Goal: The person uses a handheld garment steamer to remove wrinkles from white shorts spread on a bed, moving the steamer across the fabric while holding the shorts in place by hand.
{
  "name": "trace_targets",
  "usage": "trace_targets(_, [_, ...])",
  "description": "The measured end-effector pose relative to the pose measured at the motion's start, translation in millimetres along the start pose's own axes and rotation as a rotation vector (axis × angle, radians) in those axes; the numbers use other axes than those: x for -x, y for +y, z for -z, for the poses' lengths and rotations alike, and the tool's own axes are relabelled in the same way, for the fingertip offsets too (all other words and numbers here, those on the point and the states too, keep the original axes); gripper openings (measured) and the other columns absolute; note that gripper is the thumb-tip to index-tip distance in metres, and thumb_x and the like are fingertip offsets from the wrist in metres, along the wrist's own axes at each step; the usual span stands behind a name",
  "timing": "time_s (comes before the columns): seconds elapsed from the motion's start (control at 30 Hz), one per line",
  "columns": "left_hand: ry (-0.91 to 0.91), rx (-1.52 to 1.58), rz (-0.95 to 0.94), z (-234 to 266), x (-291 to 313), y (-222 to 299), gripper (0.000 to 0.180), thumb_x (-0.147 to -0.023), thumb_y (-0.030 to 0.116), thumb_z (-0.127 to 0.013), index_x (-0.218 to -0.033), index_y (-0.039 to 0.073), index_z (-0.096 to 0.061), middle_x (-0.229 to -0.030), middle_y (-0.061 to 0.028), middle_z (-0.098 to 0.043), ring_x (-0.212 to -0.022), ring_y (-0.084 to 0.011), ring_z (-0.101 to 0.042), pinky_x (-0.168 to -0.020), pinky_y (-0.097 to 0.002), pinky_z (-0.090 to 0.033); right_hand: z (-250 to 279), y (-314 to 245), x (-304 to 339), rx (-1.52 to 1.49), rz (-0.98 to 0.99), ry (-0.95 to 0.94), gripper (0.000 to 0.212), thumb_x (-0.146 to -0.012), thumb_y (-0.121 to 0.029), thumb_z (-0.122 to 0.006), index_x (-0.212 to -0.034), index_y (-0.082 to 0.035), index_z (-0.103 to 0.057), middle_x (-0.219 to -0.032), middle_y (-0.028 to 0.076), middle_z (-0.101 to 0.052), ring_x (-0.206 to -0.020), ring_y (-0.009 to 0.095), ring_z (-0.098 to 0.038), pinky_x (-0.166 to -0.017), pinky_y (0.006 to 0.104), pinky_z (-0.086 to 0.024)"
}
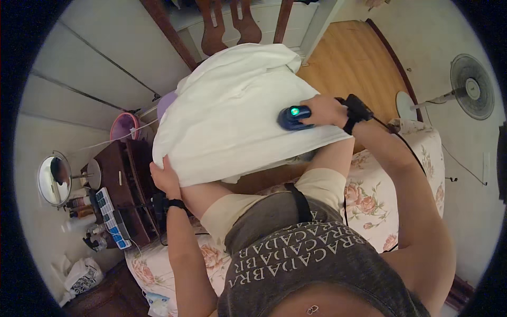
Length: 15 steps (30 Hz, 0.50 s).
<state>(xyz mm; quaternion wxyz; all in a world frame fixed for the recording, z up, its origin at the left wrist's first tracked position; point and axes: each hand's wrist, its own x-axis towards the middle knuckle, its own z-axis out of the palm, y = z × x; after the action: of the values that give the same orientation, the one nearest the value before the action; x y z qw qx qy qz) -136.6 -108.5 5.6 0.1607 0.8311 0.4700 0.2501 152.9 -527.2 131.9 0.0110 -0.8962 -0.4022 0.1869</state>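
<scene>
A large white cloth [227,121] lies spread in front of me, its near edge over my thighs. It may be a garment; its folds hide the full shape. My left hand [165,177] grips the near left corner, thumb on top and fingers partly hidden. On the right part of the cloth, my right hand [325,111] is closed around a small dark blue mini iron [290,120]. A green light glows on top of it, and its base rests against the fabric, slightly blurred. Bunched fabric covers the cloth's far side.
A wooden chair back [232,26] stands beyond the cloth, and a lilac surface [166,104] shows at its left. To my left are a dark cabinet [113,158], a round mirror [54,178] and a pink basket [124,126]. A fan [471,87] stands right; I sit on a floral bedspread [372,198].
</scene>
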Motion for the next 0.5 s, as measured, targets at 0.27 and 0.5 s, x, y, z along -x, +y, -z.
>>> trace_targets(0.27, [-0.004, 0.082, 0.005, 5.0, 7.0, 3.5, 0.042, -0.088, 0.037, -0.068, -0.094, -0.004, -0.058, -0.090, -0.0254, -0.064, -0.086, -0.0455, -0.060, -0.073, -0.0486, -0.047, -14.3, -81.3, -49.0, -0.054, 0.207, 0.039, 0.037, -0.073, -0.040, -0.072, -0.095, -0.010, -0.068, -0.077, 0.016, -0.068, -0.076, 0.036, -0.067, -0.069, 0.0464, -0.053])
trace_targets(0.5, [-0.001, 0.035, 0.006, -1.7, 2.7, -1.9, 0.049, -0.088, 0.041, -0.066, -0.098, -0.006, -0.058, -0.095, -0.0274, -0.064, -0.088, -0.0457, -0.061, -0.075, -0.0478, -0.047, -7.9, -12.8, -93.1, 0.005, -0.073, 0.370, 0.038, -0.071, -0.041, -0.068, -0.092, -0.009, -0.071, -0.080, 0.016, -0.070, -0.077, 0.034, -0.069, -0.068, 0.0440, -0.055])
